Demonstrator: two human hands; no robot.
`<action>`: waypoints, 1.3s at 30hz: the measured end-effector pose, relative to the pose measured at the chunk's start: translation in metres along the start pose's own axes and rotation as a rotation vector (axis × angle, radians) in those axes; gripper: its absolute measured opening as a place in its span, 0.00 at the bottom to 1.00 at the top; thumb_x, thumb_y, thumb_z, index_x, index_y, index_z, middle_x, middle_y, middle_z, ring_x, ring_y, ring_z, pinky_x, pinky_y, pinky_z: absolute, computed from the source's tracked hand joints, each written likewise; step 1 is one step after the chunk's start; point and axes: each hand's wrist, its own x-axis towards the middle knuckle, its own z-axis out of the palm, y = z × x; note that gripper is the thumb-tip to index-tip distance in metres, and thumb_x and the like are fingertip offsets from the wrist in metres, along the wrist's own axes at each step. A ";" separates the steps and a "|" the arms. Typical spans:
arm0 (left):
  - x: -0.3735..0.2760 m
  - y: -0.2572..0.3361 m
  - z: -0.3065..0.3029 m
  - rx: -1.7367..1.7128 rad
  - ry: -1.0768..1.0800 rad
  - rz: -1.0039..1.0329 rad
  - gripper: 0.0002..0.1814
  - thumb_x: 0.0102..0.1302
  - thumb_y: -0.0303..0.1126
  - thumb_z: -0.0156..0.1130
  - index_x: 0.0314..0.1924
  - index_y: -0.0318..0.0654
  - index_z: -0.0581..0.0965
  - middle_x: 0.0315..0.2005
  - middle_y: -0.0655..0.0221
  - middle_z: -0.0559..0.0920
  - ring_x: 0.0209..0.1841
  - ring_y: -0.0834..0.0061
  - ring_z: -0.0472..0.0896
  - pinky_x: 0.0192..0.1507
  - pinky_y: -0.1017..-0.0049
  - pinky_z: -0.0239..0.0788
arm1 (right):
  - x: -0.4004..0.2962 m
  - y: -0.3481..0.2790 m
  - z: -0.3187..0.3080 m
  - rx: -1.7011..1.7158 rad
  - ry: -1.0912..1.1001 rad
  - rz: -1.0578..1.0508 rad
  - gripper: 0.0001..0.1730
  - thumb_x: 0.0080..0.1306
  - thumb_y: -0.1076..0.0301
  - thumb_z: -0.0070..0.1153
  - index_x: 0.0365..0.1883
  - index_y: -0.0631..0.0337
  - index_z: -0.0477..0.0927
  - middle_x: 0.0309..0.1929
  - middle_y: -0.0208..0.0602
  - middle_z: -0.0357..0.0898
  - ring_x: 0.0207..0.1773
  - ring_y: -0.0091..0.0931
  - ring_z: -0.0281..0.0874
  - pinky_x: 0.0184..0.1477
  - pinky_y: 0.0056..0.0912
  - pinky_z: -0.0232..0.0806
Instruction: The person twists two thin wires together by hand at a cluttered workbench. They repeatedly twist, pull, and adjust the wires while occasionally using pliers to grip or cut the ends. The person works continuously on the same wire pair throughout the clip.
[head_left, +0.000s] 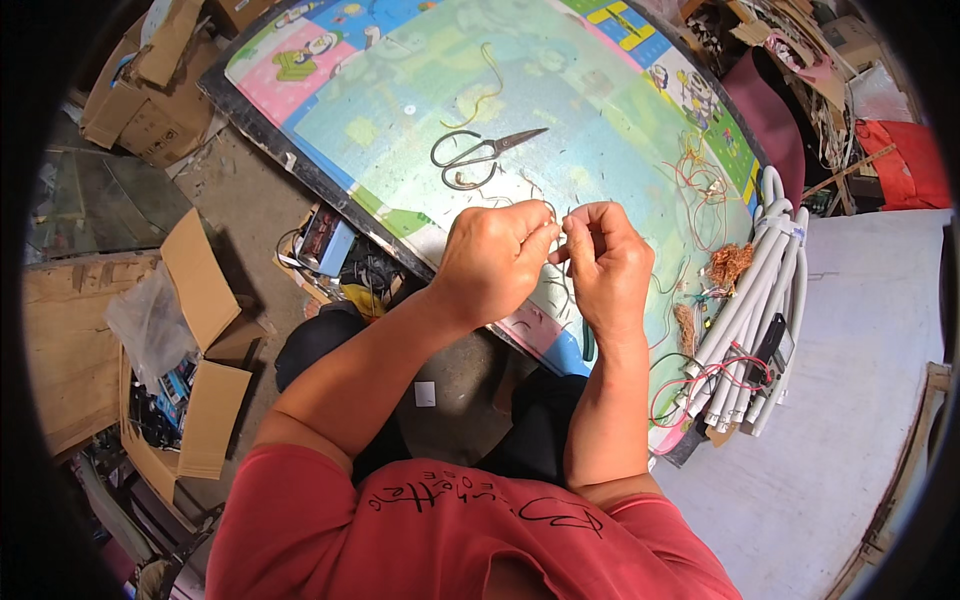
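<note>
Both hands meet above the mat-covered table (397, 97). Between thumb and fingers, my left hand (499, 251) pinches a thin wire (552, 217). My right hand (609, 259) is closed beside it, fingertips together; what lies between them is too small to tell. Metal scissors (487, 156) rest beyond my left hand, blades pointing right. Farther off is a yellow wire (484, 94). Short dark wire bits are scattered around and below the hands. Partly hidden by my right wrist, a green handle (588, 341) shows.
Tangled red and yellow wires (701, 184), a copper wire bundle (730, 264) and white tubes (750, 322) lie on the right, with a black device (770, 349) and red and black leads. Open cardboard boxes (214, 405) stand on the floor at left.
</note>
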 end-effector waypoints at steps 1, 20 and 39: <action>0.000 0.000 -0.001 -0.006 -0.011 -0.026 0.10 0.68 0.29 0.59 0.30 0.31 0.77 0.14 0.71 0.66 0.21 0.87 0.61 0.21 0.77 0.54 | 0.000 0.001 0.001 0.003 0.011 -0.010 0.03 0.67 0.76 0.57 0.34 0.67 0.77 0.29 0.36 0.81 0.27 0.22 0.83 0.25 0.22 0.69; 0.004 -0.017 0.005 -0.031 -0.086 -0.127 0.08 0.68 0.27 0.55 0.30 0.32 0.72 0.17 0.74 0.69 0.22 0.87 0.61 0.22 0.78 0.56 | -0.002 0.006 0.006 -0.085 -0.045 -0.136 0.05 0.60 0.76 0.60 0.33 0.66 0.77 0.29 0.41 0.80 0.26 0.30 0.78 0.29 0.29 0.69; 0.007 -0.010 0.008 -0.696 -0.119 -0.108 0.07 0.70 0.29 0.57 0.36 0.33 0.79 0.21 0.83 0.71 0.20 0.94 0.59 0.21 0.85 0.46 | -0.002 0.010 0.010 0.287 0.168 -0.060 0.05 0.66 0.76 0.55 0.31 0.64 0.73 0.23 0.27 0.78 0.25 0.14 0.71 0.29 0.19 0.65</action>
